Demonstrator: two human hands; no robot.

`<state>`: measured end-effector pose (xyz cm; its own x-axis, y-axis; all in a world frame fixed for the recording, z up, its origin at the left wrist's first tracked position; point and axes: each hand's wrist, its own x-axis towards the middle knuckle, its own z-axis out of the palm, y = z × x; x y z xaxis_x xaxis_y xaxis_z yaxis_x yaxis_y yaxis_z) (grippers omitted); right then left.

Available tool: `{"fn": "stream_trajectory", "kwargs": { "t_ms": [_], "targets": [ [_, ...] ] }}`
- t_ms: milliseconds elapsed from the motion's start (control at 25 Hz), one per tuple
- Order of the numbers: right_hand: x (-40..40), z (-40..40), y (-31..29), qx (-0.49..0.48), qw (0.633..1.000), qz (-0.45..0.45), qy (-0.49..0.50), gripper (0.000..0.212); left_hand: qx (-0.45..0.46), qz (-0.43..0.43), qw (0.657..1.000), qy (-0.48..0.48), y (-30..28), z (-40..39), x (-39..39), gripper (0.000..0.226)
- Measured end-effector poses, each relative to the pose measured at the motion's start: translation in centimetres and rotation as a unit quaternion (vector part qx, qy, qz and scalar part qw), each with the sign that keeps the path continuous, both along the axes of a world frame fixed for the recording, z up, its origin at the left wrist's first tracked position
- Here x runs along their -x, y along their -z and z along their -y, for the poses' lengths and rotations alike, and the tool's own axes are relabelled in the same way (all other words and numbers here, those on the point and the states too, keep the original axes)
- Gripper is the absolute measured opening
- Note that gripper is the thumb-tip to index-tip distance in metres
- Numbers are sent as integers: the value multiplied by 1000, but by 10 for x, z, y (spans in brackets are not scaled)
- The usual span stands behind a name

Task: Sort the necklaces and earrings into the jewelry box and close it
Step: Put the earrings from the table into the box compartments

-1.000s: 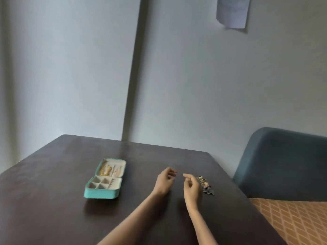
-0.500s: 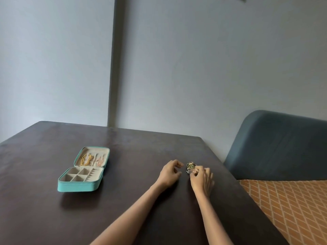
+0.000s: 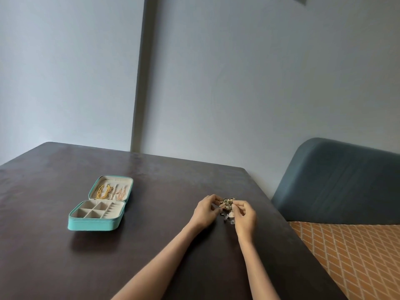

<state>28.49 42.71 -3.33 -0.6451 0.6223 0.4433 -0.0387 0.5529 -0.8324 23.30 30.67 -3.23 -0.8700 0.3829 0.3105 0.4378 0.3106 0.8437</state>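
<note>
Both hands, left (image 3: 205, 211) and right (image 3: 244, 214), pinch the earring cluster (image 3: 226, 205) right of the jewelry box (image 3: 95, 224); light, snag-prone, likely best lifted singly.

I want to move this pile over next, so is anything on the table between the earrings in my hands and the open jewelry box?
Nothing visible. The earrings, held between your left hand and right hand, have only bare table between them and the jewelry box, which lies open with its lid flat.

Both bare arms reach forward; left hand (image 3: 204, 211) and right hand (image 3: 244, 214) sit close together, fingers curled
</note>
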Motion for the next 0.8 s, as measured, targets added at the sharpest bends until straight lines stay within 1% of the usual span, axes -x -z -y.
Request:
{"fn": "stream_trajectory", "kwargs": {
  "t_ms": [80, 160, 280, 400, 520, 600, 720, 800],
  "targets": [
    [1, -3, 1, 54, 998, -31, 8, 21, 14, -12, 1000, -2, -1, -1, 0, 26],
    [2, -5, 3, 68, 997, -29, 31, 18, 55, -32, 998, 0, -2, -3, 1, 27],
    [2, -6, 7, 57, 998, -12, 39, 10, 92, -41, 995, -9, -1, -7, 6, 22],
    [3, -6, 6, 41, 999, -24, 20, 7, 107, -32, 993, -30, 0, -12, 11, 20],
    [4, -7, 5, 51, 998, -32, 6, 7, 128, -47, 990, -38, -1, -15, 15, 21],
    [4, -7, 6, 58, 997, -40, -4, 11, 145, -60, 987, -34, 0, -16, 16, 21],
    [5, -6, 5, 71, 996, -53, -18, 19, 129, -45, 990, -44, -2, -15, 16, 17],
    [6, -6, 1, 82, 995, -57, -22, 28, 71, -11, 996, -58, -6, -12, 15, 10]
  ]
}}
